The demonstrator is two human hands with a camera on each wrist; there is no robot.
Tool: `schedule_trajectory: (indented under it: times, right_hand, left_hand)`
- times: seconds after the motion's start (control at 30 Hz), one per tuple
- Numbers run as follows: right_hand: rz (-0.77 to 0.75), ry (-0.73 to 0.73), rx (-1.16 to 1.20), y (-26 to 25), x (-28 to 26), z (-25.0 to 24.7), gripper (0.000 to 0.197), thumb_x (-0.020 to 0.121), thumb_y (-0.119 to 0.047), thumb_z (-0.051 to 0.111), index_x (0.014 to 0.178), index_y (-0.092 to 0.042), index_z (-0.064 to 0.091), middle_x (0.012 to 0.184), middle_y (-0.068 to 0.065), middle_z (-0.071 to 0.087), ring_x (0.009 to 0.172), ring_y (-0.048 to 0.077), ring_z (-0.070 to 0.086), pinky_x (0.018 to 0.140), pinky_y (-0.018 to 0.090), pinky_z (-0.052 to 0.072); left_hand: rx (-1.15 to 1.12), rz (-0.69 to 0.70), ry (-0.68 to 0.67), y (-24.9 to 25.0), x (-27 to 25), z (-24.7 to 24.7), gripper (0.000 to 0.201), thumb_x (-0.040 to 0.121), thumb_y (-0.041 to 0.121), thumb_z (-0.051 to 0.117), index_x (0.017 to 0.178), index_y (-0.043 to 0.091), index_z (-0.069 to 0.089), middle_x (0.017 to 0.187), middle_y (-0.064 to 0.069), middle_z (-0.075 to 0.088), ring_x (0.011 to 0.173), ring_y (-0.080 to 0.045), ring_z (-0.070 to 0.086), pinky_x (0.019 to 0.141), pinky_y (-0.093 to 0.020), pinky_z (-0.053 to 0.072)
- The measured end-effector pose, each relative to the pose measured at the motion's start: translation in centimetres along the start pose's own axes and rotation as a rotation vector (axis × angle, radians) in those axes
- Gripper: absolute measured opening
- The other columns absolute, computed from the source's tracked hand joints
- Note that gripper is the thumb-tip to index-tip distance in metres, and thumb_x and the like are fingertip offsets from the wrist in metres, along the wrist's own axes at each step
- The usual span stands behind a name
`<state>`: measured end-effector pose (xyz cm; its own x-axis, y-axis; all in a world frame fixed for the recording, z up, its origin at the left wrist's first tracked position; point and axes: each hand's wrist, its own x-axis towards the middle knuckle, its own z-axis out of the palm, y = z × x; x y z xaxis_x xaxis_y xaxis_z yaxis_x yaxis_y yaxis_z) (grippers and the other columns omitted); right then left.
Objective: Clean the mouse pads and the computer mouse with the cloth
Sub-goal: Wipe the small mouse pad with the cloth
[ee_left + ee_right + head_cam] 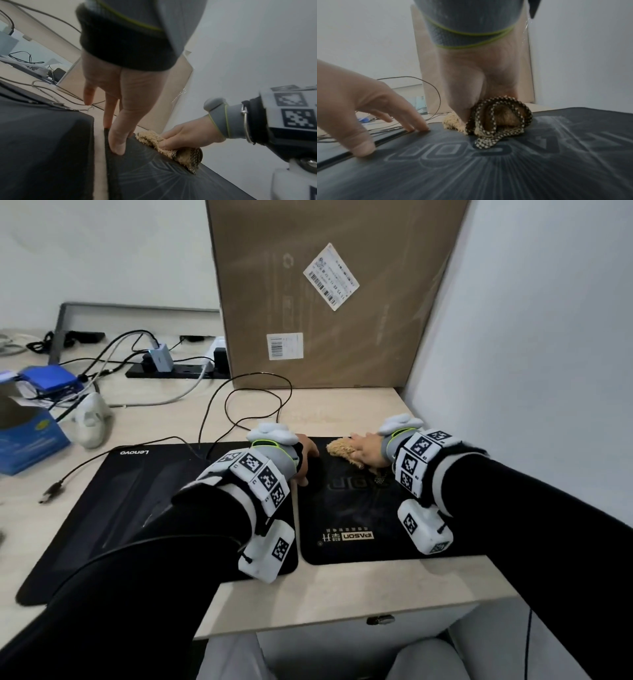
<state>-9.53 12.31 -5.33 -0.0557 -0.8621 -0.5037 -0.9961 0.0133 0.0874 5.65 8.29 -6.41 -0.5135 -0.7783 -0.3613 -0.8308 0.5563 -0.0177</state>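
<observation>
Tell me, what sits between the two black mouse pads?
Only a narrow bare strip of the pale desk: the Lenovo pad and the IPASON pad lie apart, nothing in the gap. The left wrist view shows it best.

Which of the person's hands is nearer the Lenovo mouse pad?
Left. The left hand presses the neighbouring IPASON pad's left edge, beside the Lenovo pad; the right hand wipes farther right, gripping the cloth.

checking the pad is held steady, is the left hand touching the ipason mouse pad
Touching. The right wrist view shows the left hand with its straight fingertips planted on the IPASON mouse pad.
</observation>
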Motion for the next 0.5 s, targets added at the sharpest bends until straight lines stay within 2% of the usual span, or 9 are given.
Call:
schedule_trajectory:
  times: [0.13,0.27,0.37,0.5]
  right_hand:
    - [-0.011,0.046,0.005,-1.0,0.2,1.2,0.058,0.102,-0.022,0.028,0.15,-0.006,0.0,0.16,0.01,-0.004,0.146,0.033,0.007,0.116,0.037,0.013]
    - [-0.104,0.06,0.045,-2.6,-2.9,2.8,0.063,0.101,-0.03,0.032,0.15,-0.009,0.0,0.16,0.008,-0.008,0.147,0.032,-0.004,0.117,0.036,0.006]
    - [-0.243,0.008,0.025,-4.8,-5.7,4.3,0.063,0.1,-0.036,0.029,0.15,-0.015,-0.002,0.159,0.002,-0.012,0.147,0.025,-0.009,0.118,0.041,0.003]
    - [-0.333,0.002,0.007,-5.0,-5.9,5.3,0.061,0.1,-0.036,0.027,0.15,-0.021,-0.006,0.159,-0.002,-0.013,0.147,0.019,-0.011,0.119,0.044,0.004]
  left_hand:
    - [0.009,-0.027,0.015,-0.4,0.1,0.5,0.074,0.082,0.028,0.069,0.145,0.017,0.033,0.147,-0.003,0.042,0.133,-0.024,0.043,0.108,-0.033,0.039]
    - [0.05,-0.113,0.018,-0.8,0.4,0.9,0.083,0.075,0.046,0.071,0.143,0.013,0.036,0.144,-0.007,0.044,0.131,-0.028,0.045,0.107,-0.039,0.039]
    - [0.04,-0.118,0.013,-1.3,0.5,1.2,0.075,0.073,0.037,0.075,0.138,0.017,0.045,0.14,-0.007,0.05,0.127,-0.026,0.051,0.105,-0.038,0.043]
    - [0.054,-0.119,-0.023,-1.4,0.9,0.7,0.082,0.074,0.044,0.073,0.143,0.017,0.038,0.144,-0.003,0.046,0.129,-0.023,0.048,0.108,-0.036,0.041]
